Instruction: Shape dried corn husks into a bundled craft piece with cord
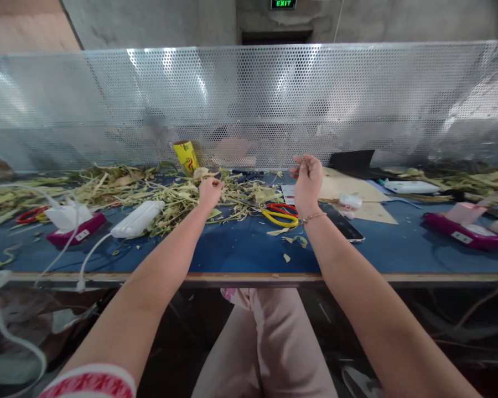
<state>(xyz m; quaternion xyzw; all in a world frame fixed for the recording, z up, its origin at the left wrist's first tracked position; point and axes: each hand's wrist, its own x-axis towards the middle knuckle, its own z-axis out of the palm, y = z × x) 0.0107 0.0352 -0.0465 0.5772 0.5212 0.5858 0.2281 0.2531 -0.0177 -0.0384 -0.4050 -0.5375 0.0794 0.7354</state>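
My two hands are well apart above the blue table (249,257). My left hand (211,192) is at the heap of dried plants (176,204) in front of me, its thumb and fingertips drawn close together; I cannot tell whether a piece is pinched between them. My right hand (309,179) is raised farther to the right, palm partly toward me and fingers curled in, and whether it holds anything small I cannot tell either. The dried plants spread from straight ahead of me toward the left, with loose scraps near the table's front edge. Between my forearms lie scissors (288,221) with red and yellow handles, their handle end toward my right wrist. A dark phone (342,224) lies just beside that wrist, with a small white case (351,201) behind it on brown paper (377,212). A yellow can (186,157) leans behind the plants, near the metal mesh panel (249,83). To the left of my left forearm is a white power bank (138,219) with a cable plugged in.
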